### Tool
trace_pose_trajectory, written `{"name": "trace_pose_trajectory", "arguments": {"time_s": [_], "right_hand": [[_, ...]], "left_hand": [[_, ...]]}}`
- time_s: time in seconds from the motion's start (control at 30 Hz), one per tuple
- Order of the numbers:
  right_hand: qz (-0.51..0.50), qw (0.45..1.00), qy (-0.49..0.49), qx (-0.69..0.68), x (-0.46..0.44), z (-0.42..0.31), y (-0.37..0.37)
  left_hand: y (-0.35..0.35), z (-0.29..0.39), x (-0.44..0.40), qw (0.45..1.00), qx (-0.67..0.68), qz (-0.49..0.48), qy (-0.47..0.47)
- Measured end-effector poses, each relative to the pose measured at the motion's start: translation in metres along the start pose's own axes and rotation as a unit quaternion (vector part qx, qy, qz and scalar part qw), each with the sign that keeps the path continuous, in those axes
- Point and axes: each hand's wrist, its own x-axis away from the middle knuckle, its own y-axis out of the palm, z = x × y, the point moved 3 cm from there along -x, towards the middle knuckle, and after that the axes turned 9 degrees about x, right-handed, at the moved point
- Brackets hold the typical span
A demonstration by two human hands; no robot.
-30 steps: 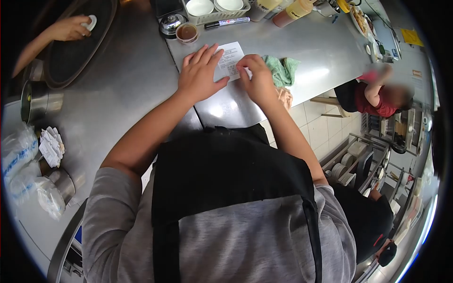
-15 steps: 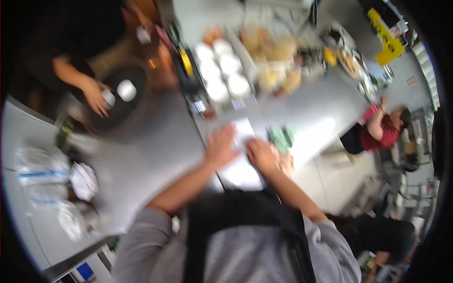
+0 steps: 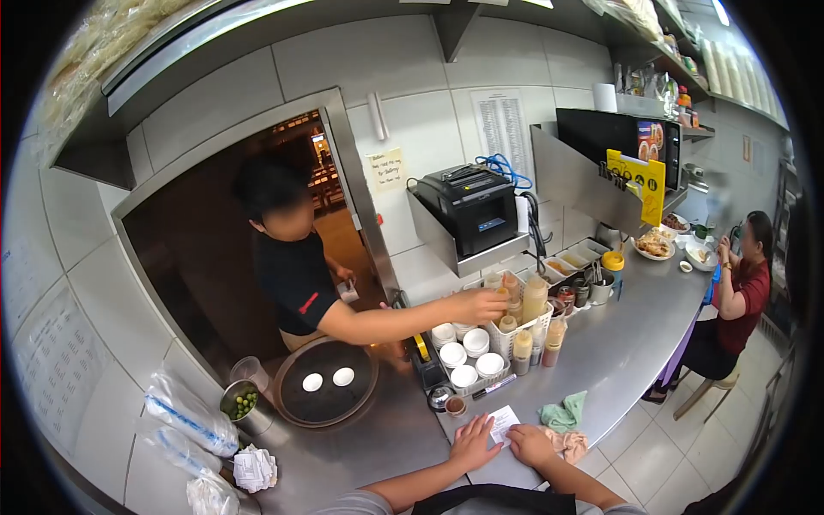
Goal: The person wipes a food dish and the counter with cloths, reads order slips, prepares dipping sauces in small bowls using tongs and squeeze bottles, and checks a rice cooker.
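Observation:
A small white paper slip (image 3: 502, 426) with print on it lies on the steel counter in front of me. My left hand (image 3: 472, 446) rests flat at its left edge, fingers stretched out. Curled fingers of my right hand (image 3: 530, 446) are at the slip's right edge; the fingertips are partly hidden. Just beyond my left hand stand a small cup of brown sauce (image 3: 456, 406) and a marker pen (image 3: 494, 385). A green cloth (image 3: 563, 413) and a peach-coloured cloth (image 3: 565, 444) lie crumpled to the right of my right hand.
Across the counter, a co-worker's arm (image 3: 412, 319) reaches to sauce bottles in a white basket (image 3: 539, 333). Several stacked white cups (image 3: 476, 342) stand beside it. A round tray (image 3: 296, 412) holds two small white dishes. Another person (image 3: 745, 287) sits at the right.
My view has tilted up, showing the wall, shelves and printer. The co-worker's hand has left the dishes on the round tray and now reaches to the bottles. My hands stay at the slip.

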Motion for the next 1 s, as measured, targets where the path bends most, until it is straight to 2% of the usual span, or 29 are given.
{"name": "trace_pose_trajectory", "arguments": {"time_s": [0.1,0.27,0.33,0.6,0.67,0.73,0.8,0.87,0.9,0.93,1.0], "right_hand": [[0.020,1.000,-0.002,0.003,0.001,-0.002,-0.002],[-0.008,1.000,0.015,0.012,0.005,0.000,0.002],[0.012,1.000,0.009,0.014,0.006,-0.002,0.001],[-0.014,1.000,0.007,0.015,0.008,0.001,0.004],[-0.019,1.000,0.010,0.011,0.007,0.001,0.003],[-0.025,0.999,0.024,0.003,0.006,0.001,0.003],[-0.023,1.000,0.011,0.005,0.006,0.002,0.006],[-0.034,0.999,0.011,0.023,0.007,0.005,0.011],[-0.060,0.998,0.023,0.019,0.005,0.004,0.009],[-0.038,0.999,0.020,0.024,0.006,0.004,0.010],[-0.023,1.000,0.009,0.010,0.005,0.003,0.009]], "left_hand": [[0.004,-0.003,0.000,1.000,-0.001,0.004,0.005],[0.014,-0.010,0.000,1.000,0.000,-0.011,0.007],[0.014,-0.012,0.000,1.000,0.020,0.018,-0.016],[0.002,-0.005,-0.002,1.000,0.022,0.015,0.008],[-0.016,0.002,-0.011,0.996,0.063,-0.065,-0.016],[-0.023,0.000,-0.024,0.994,0.082,-0.062,-0.023],[-0.015,-0.006,-0.037,0.973,0.199,-0.118,-0.025],[0.005,-0.015,-0.048,0.948,0.307,-0.081,0.038],[-0.002,-0.009,-0.051,0.948,0.307,-0.084,0.005],[-0.005,-0.009,-0.056,0.953,0.288,-0.094,0.008],[-0.007,-0.015,-0.056,0.960,0.274,-0.056,0.013]]}}
